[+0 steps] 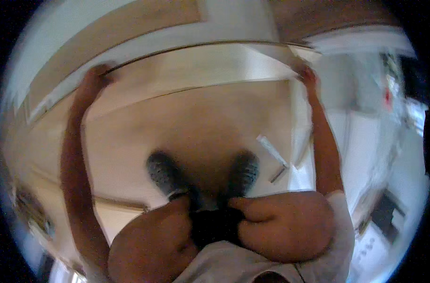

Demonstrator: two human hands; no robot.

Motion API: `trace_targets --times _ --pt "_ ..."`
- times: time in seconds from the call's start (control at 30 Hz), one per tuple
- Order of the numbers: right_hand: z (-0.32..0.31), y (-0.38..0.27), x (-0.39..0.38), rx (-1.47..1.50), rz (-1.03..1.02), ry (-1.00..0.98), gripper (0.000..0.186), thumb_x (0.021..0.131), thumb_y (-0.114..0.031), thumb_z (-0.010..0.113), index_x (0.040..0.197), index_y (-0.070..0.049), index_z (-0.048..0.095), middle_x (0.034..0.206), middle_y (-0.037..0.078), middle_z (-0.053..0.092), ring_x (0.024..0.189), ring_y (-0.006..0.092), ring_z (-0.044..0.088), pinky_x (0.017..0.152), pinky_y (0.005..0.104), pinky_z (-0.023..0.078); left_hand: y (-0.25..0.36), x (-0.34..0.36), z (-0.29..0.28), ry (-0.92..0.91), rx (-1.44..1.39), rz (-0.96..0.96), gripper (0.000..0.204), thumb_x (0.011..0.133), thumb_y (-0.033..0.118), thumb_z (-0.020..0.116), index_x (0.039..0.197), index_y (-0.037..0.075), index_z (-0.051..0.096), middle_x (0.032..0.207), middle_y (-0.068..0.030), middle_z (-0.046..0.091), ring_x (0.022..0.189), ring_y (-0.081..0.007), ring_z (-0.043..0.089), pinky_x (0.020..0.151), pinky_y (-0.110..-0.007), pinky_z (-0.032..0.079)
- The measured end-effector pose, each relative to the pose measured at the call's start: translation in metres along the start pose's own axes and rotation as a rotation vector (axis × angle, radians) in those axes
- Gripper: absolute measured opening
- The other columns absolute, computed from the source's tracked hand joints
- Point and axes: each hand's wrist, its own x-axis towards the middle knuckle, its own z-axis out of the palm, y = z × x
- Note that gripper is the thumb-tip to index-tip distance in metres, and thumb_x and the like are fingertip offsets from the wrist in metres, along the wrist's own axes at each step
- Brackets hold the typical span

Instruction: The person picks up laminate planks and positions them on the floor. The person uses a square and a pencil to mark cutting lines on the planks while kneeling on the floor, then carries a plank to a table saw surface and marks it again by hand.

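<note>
A long, pale panel with a thin dark upper edge spans the space ahead of me, between my two hands. Its left end is gripped by my left hand, fingers closed around the dark edge. At the right end my right hand is closed on the panel near its corner. Both arms reach far forward. Blur softens the fingers. On the tan floor, beside my right shoe, lie a slim white strip and a small grey bar, set at an angle to each other.
My shoes are planted on the floor between my bent knees. A pale upright edge runs beside my right forearm. Behind my left arm lies a cream board. A white wall with a brown section stands beyond the panel.
</note>
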Motion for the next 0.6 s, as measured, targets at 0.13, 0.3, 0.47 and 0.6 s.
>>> trace_targets --times 0.13,0.3,0.47,0.6 --pt "0.147 -0.038 -0.015 0.098 0.26 0.062 0.032 0.098 -0.022 0.061 0.122 -0.001 0.06 0.109 0.007 0.066 0.093 0.0185 0.063 0.079 0.0328 0.055 0.001 -0.068 -0.043 0.056 0.147 -0.223 0.028 0.091 0.014 0.062 0.113 -0.005 0.06 0.107 -0.0142 0.065 0.101 -0.0209 0.062 0.09 -0.034 0.047" --pt "0.149 -0.045 -0.026 -0.014 0.204 0.011 0.035 0.099 -0.023 0.061 0.124 0.001 0.06 0.108 0.009 0.064 0.097 0.0171 0.063 0.086 0.0338 0.056 -0.001 -0.063 -0.052 -0.024 0.215 -0.253 0.029 0.095 0.028 0.061 0.096 0.0 0.056 0.079 -0.0075 0.049 0.078 -0.0168 0.045 0.076 -0.028 0.041" --pt "0.159 -0.053 -0.021 -0.012 0.243 0.002 0.037 0.098 -0.026 0.063 0.122 0.002 0.061 0.106 0.007 0.065 0.097 0.0158 0.063 0.086 0.033 0.056 -0.029 -0.067 -0.034 0.177 0.21 -0.214 0.034 0.096 0.033 0.061 0.106 0.001 0.062 0.086 -0.0088 0.057 0.083 -0.0178 0.05 0.08 -0.028 0.042" --pt "0.146 -0.041 -0.034 -0.334 -0.02 0.004 0.034 0.095 -0.023 0.065 0.123 -0.004 0.061 0.113 0.013 0.067 0.103 0.0278 0.065 0.089 0.0377 0.054 -0.021 -0.063 -0.026 0.288 0.314 -0.281 0.036 0.096 0.035 0.061 0.103 0.0 0.064 0.089 -0.0101 0.061 0.086 -0.0182 0.054 0.083 -0.03 0.043"
